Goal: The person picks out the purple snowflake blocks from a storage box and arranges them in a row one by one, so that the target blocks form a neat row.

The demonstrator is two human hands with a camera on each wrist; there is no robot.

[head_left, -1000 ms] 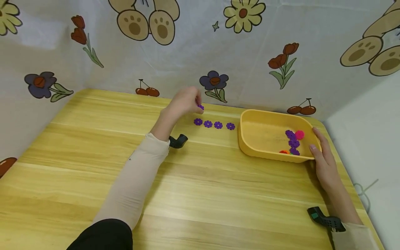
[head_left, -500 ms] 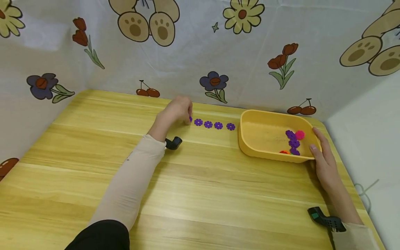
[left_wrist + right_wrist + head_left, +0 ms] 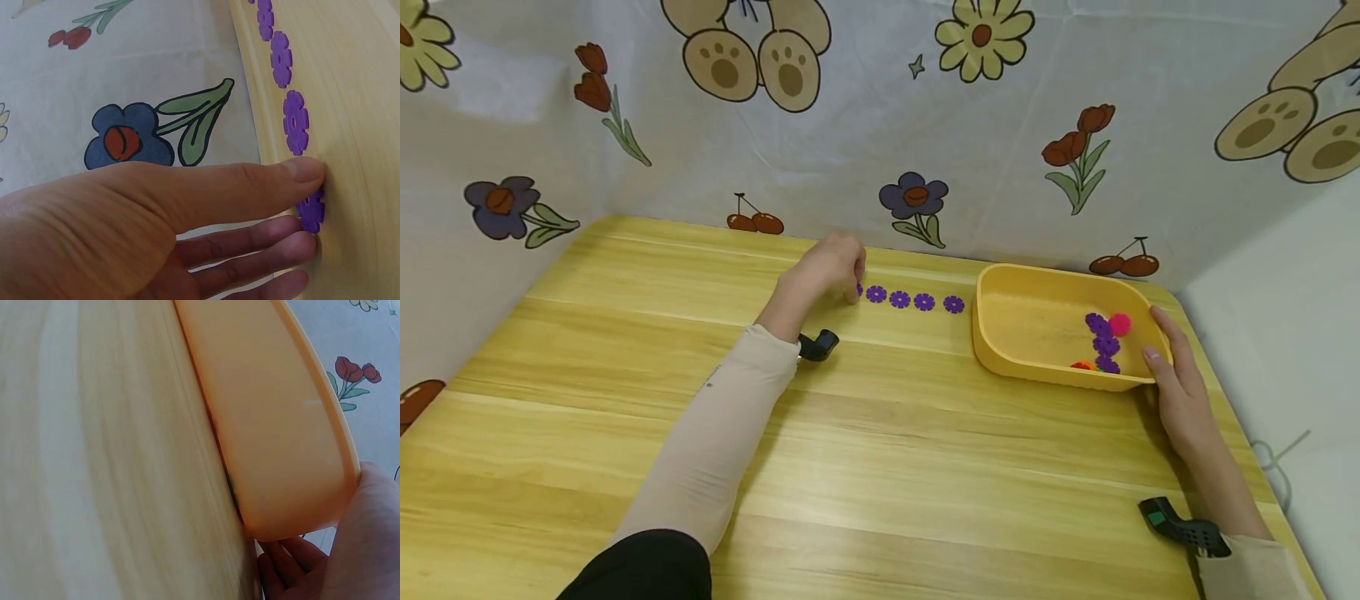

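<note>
Left hand [image 3: 827, 265] is now sitting at the row's left end; 1 s back it was off the row, carrying the piece. Thumb and fingers are pinching that purple flower piece [image 3: 310, 214], which is lining up beside four purple pieces [image 3: 899, 299] on the worktop [image 3: 887, 467]. Right hand [image 3: 1183, 400] is gripping the yellow bin [image 3: 1022, 321] at its right end, unchanged. Bin is holding more purple pieces [image 3: 1106, 345], a pink piece [image 3: 1119, 324] and an orange piece [image 3: 1082, 366], its near wall partly hiding the latter. Bin is blocking the row's right end; printed cloth [image 3: 827, 158] is backing the worktop.
</note>
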